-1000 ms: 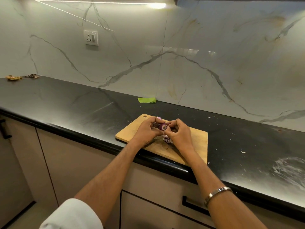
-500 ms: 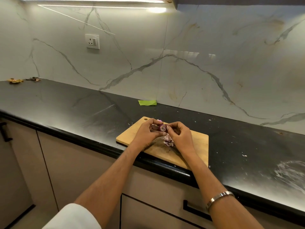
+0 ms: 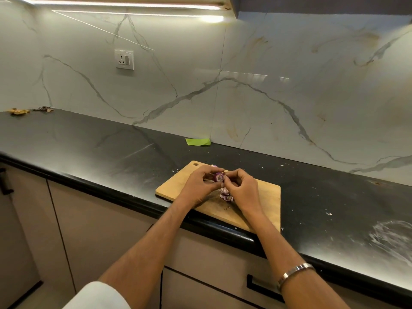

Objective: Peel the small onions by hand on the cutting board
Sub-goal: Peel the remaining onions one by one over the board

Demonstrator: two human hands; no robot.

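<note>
Left hand (image 3: 200,186) and right hand (image 3: 242,189) meet over the far half of the wooden cutting board (image 3: 265,197), fingers curled in toward each other. Beneath both lies the black table (image 3: 100,148), flecked with pale scraps of skin to the right of the right hand. Close under the hands, between the wrists, a little heap of purple-and-white onion peelings (image 3: 226,194) rests on the board; whether whole onions are mixed in I cannot tell. Beyond the left hand's knuckles a pale bit of onion or skin (image 3: 214,166) shows at the board's far edge. Smallest of all is the small onion (image 3: 218,176) itself — held up off the board, pinched by the left hand's thumb and fingertips, which are closed around it. The right hand's thumb and forefinger are nearly shut at its right side, seemingly nipping a flap of skin, though the contact is too small to make out.

To do this step well, I judge the left hand should grip firmly enough that the bulb doesn't spin, while the right pulls the loosened skin away along the onion's length — taking only the papery layer, and letting it fall on the heap below.
</note>
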